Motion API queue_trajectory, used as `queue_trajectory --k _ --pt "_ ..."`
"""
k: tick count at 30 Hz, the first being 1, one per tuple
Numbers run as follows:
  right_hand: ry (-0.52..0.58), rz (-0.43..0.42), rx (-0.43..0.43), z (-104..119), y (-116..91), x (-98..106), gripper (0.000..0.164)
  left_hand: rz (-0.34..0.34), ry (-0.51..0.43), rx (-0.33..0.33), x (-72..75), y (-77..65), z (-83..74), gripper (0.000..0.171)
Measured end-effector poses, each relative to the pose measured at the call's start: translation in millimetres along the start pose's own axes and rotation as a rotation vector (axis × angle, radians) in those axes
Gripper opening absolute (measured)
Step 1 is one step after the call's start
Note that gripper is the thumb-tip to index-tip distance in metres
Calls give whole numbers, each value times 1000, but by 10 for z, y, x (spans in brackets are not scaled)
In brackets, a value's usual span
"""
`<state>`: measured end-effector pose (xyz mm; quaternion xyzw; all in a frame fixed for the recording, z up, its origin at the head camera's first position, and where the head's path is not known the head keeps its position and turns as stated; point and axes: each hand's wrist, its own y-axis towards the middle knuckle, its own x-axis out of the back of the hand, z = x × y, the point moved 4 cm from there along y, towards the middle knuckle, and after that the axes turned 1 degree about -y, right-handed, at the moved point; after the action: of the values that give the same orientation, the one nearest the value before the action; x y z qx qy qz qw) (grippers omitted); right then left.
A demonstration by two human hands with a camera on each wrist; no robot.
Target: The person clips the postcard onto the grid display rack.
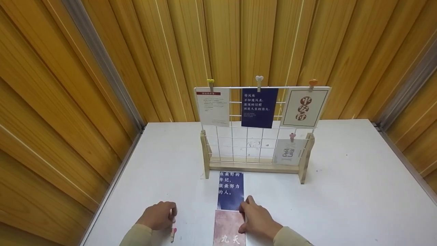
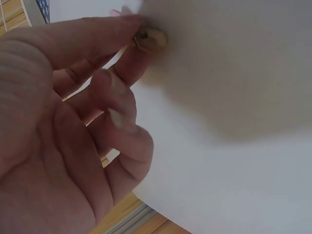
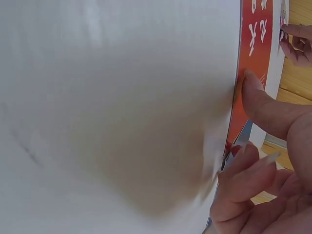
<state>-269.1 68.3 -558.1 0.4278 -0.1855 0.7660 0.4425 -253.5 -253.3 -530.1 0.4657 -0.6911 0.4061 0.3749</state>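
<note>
My left hand (image 1: 158,215) pinches a small wooden clothespin (image 2: 152,39) between thumb and fingertips, low over the white table. Just below those fingers in the head view, a pink heart-topped clothespin (image 1: 173,232) shows. At the front middle lies a pinkish-red card (image 1: 227,227) with white characters, and a dark blue card (image 1: 230,191) is right behind it. My right hand (image 1: 257,218) grips the red card's right edge, its thumb (image 3: 258,95) on the face and its curled fingers at the corner beside the blue card.
Behind the cards stands a white wire grid (image 1: 247,145) on a wooden base (image 1: 254,167). Heart clothespins hold a white card (image 1: 215,109), a blue card (image 1: 258,109) and a framed-print card (image 1: 304,107) along its top. A grey card (image 1: 288,152) hangs lower right. Wood-panel walls surround the table.
</note>
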Motion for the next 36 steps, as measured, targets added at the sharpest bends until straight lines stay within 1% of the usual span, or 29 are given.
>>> queue_trajectory --k 5,9,13,15,17,20,23,26,29,32,36 --pt "9 -9 14 18 -6 3 48 -34 -44 -21 37 7 -4 10" --pt "4 -4 -13 39 -38 -23 44 -68 -97 6 41 -4 -7 9" --pt "-37 26 -51 51 -56 -41 50 -103 -123 31 87 9 -50 13" --pt "-63 26 -57 59 -51 -29 56 -127 -133 23 138 34 -99 14" --pt "-79 20 -60 66 -45 -13 60 -154 -141 1 189 62 -158 14" --pt "-49 22 -79 63 -48 -11 62 -166 -164 -30 219 87 -230 10" --pt "-4 42 -94 51 -52 -26 62 -165 -188 -38 232 109 -268 9" --pt "27 34 -80 45 -53 -30 60 -178 -220 -34 243 127 -291 13" --pt "45 -2 -44 46 -55 -21 53 -190 -278 -39 256 152 -323 13" --pt "77 -26 -19 49 -49 -7 45 -206 -345 -79 271 187 -362 8" --pt "125 -31 -21 57 -24 7 35 -241 -398 -143 290 215 -400 4"
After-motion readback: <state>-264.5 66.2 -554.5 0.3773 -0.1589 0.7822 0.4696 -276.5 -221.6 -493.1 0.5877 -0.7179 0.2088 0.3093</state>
